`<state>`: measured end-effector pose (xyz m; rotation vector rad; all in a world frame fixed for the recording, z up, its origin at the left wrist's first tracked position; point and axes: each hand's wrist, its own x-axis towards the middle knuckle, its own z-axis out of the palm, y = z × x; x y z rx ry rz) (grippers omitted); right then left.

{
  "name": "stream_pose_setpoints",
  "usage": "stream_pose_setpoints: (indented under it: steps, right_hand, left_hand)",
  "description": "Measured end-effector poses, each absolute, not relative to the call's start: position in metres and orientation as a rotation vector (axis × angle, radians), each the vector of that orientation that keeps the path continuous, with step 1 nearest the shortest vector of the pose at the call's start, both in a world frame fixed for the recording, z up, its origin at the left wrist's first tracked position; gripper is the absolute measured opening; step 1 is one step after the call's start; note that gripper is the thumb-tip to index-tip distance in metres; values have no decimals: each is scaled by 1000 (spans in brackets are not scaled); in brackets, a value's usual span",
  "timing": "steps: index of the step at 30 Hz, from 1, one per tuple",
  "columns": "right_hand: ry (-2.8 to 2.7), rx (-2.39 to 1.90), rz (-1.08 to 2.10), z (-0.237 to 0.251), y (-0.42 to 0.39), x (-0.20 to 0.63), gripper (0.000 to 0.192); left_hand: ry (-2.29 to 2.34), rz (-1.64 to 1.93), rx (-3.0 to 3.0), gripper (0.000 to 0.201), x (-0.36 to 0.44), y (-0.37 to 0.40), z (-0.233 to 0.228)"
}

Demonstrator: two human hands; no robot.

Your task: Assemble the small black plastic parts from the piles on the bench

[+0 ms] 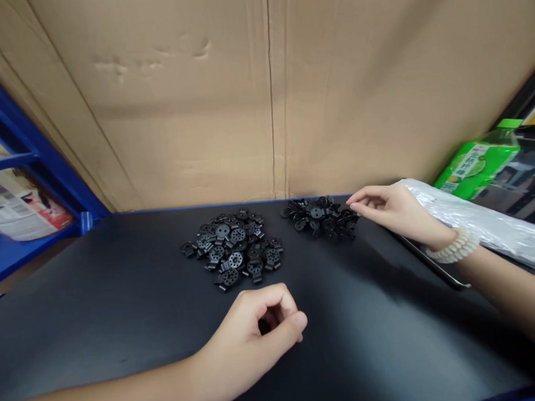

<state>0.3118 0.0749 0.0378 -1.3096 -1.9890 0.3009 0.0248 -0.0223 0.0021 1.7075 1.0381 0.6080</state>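
Note:
My left hand is curled above the near part of the black tabletop, thumb against the bent fingers. A dark spot shows inside its curl, but what it holds, if anything, is hidden. Beyond it lies a pile of small black plastic parts, each with a round, holed disc and a short tab. Farther right, a second heap of black plastic parts sits by the back edge. At that heap's right side is my right hand, thumb and fingertips drawn close together in a pinch. Anything between those tips is too small to make out.
A cardboard wall rises behind the black table. On the right are a clear plastic-wrapped package, a dark, thin object and a green-labelled bottle. A blue frame stands at the left.

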Motion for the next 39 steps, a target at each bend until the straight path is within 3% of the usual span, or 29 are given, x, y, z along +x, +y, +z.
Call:
stream_pose_setpoints:
  steps: [6, 16, 22, 28, 34, 39]
  right_hand:
    - [-2238, -1231, 211, 29, 85, 316, 20]
    - [-1933, -1198, 284, 33, 82, 314, 21]
    - [-1527, -1104, 838, 35, 53, 281, 22]
    - [-1398, -1005, 1472, 11, 0, 226, 19]
    - [-1332, -1020, 1638, -1, -8, 215, 20]
    - [-1337, -1031, 1648, -4, -6, 215, 18]
  left_hand:
    - [1020, 662, 1698, 5, 26, -22, 5]
    - [1000, 669, 1674, 4, 27, -23, 6]
    - [1022, 722, 1681, 10, 26, -22, 2]
    - [1003, 840, 1636, 49, 27, -22, 1]
    - [973, 820, 1609, 20, 26, -22, 8]
    - [964, 793, 1607, 21, 26, -21, 8]
